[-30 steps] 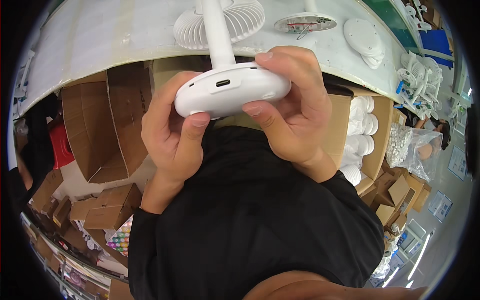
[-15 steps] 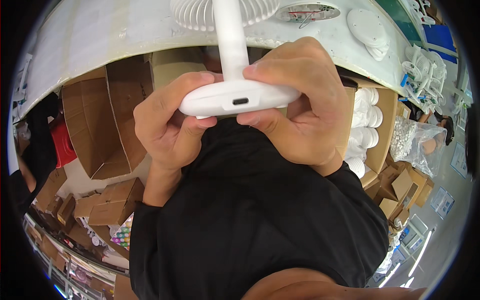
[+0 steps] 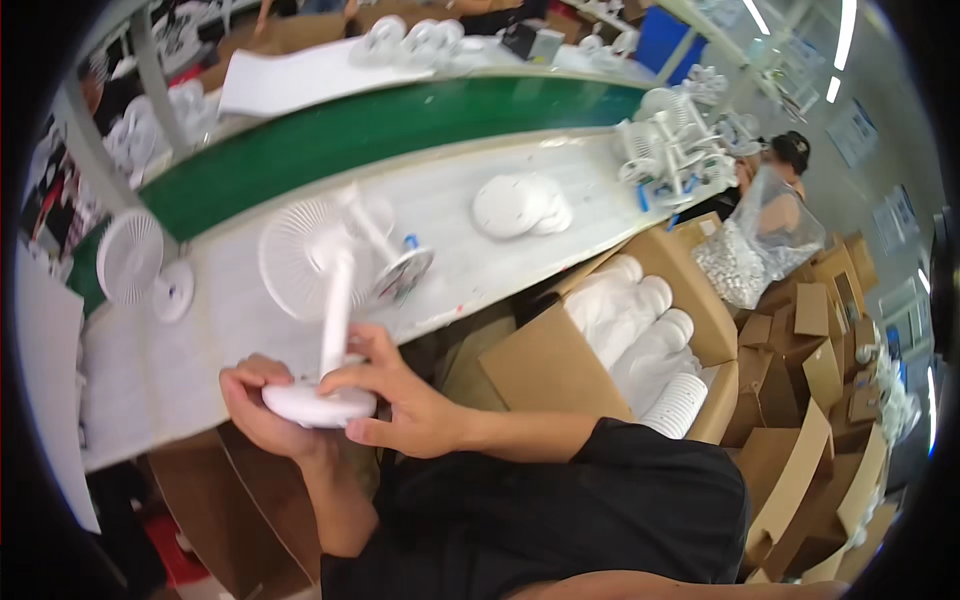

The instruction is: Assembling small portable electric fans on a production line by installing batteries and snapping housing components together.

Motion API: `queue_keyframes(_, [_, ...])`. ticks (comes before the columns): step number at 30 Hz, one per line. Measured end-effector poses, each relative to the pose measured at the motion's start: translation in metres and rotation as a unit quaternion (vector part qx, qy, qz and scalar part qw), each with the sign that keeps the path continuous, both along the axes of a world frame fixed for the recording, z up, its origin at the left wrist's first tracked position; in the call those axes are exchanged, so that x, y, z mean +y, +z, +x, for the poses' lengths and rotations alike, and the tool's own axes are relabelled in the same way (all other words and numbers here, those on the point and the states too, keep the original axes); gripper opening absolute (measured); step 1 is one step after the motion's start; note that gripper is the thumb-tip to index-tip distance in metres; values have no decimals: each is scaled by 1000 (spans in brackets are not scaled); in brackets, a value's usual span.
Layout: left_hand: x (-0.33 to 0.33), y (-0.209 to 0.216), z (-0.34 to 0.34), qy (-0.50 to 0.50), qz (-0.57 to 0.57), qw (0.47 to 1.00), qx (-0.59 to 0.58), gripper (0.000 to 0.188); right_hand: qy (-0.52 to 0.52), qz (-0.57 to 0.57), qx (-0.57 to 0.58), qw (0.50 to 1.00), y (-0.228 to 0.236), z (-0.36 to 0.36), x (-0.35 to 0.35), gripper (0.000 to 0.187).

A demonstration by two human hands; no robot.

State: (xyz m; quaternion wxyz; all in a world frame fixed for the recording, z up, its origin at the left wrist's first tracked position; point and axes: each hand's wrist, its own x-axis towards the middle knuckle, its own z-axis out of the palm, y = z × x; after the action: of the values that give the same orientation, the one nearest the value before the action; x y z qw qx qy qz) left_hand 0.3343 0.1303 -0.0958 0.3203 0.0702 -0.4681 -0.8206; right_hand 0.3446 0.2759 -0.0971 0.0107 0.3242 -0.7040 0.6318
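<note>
Both hands grip the round base of a white desk fan [image 3: 338, 310] just in front of the workbench edge. My left hand [image 3: 262, 405] wraps the base's left side. My right hand [image 3: 405, 400] holds the other side, its thumb and fingers closed about the rim and the foot of the stem. The fan's caged head leans away over the white bench [image 3: 430, 290]. Just beyond it lies another fan [image 3: 405, 270] with its base underside uncovered and inner parts showing. A small stack of white round covers [image 3: 510, 205] sits farther right on the bench.
A green conveyor belt [image 3: 420, 110] runs behind the bench. Another fan [image 3: 135, 262] stands at the left, and several are clustered at the far right [image 3: 670, 150]. An open carton [image 3: 545, 370] of wrapped white parts is near my right arm. A person [image 3: 785, 175] sits beyond a clear bag.
My view has swung up and to the right, bringing the belt and far bench into sight. The held fan now appears lower and farther left, still in both hands.
</note>
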Motion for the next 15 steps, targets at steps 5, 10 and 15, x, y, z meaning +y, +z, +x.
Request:
queue_keyframes(5, [20,19,16,5,-226,968,106,32,147,-68,-292,943,20,4,18,59])
queue_keyframes(10, [20,25,11,11,-432,881,195,36,235,-124,-431,862,25,1,33,65])
queue_keyframes(15, [25,45,2,-48,-323,932,160,40,230,-152,-352,895,16,3,29,71])
